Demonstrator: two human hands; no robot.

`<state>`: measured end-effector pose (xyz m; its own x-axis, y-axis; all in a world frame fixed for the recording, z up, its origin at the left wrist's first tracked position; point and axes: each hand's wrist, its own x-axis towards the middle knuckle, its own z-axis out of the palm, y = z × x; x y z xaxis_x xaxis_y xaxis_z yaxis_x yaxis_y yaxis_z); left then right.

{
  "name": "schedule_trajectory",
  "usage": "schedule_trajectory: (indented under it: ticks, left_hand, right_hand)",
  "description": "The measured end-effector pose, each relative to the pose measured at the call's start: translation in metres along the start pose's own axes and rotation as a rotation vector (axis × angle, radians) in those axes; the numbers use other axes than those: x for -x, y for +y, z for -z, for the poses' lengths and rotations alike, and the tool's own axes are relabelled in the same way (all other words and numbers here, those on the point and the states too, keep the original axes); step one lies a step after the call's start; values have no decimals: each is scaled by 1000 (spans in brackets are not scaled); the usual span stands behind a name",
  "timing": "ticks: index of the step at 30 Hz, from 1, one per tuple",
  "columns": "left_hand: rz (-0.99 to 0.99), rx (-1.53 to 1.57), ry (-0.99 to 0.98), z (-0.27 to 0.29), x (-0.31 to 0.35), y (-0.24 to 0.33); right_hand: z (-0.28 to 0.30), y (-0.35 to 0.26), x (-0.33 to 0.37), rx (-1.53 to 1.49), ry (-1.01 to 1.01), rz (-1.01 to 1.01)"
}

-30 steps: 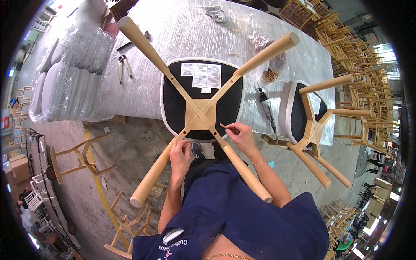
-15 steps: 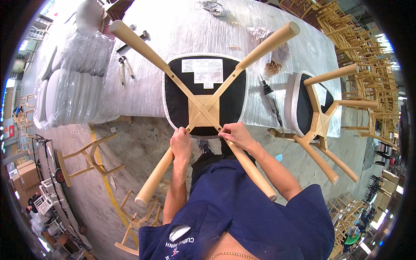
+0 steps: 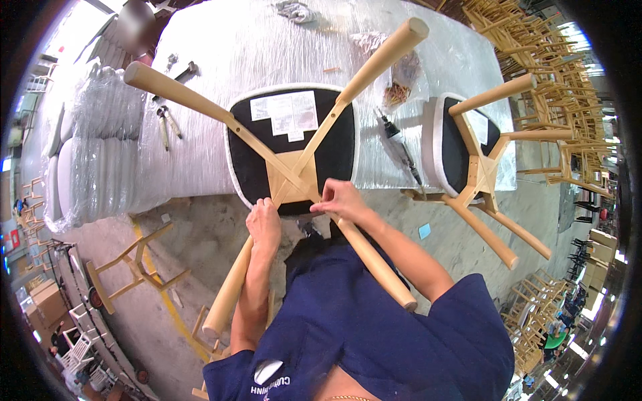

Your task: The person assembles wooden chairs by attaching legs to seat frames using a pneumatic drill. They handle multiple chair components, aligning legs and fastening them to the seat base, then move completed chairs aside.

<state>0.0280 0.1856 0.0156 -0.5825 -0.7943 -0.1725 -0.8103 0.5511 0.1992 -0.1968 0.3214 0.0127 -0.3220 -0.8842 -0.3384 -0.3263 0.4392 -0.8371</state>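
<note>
An upside-down chair with a black-bottomed, white-edged seat (image 3: 244,150) lies at the table's near edge. Its crossed wooden leg frame (image 3: 292,175) faces up, two legs pointing away and two toward me. At the near left leg's inner end is my left hand (image 3: 265,226), its fingers closed at the joint near the seat rim. My right hand (image 3: 343,200) pinches at the near right leg's inner end, thumb and forefinger together. Whatever is between the fingertips of either hand is too small or hidden to make out. White paper labels (image 3: 286,112) are on the seat's underside.
On the plastic-wrapped table (image 3: 221,40) lie a power screwdriver (image 3: 400,144), pliers (image 3: 167,125), a hammer (image 3: 190,70) and a bag of screws (image 3: 401,83). Wrapped seats (image 3: 100,160) are stacked left. Another upturned chair (image 3: 483,170) stands right, with wooden frames (image 3: 137,267) on the floor.
The view has shifted, so the chair and table appear farther left. My right hand has lifted slightly from the leg joint, its fingers still pinched. The left hand stays at its joint.
</note>
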Motion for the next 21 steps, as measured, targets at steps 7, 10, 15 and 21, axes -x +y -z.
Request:
schedule_trajectory:
  ticks: [7, 10, 15, 21]
  left_hand:
    - [-113, 104, 141, -7, 27, 0]
    - [-93, 152, 145, -25, 28, 13]
    - [-94, 73, 142, -28, 35, 6]
    - [-540, 633, -458, -22, 98, -43]
  right_hand:
    - [-2, 19, -13, -52, -221, -170]
    - [4, 48, -3, -339, -122, -266]
    - [0, 36, 3, -83, -96, -340]
    - [12, 34, -24, -281, -113, -345]
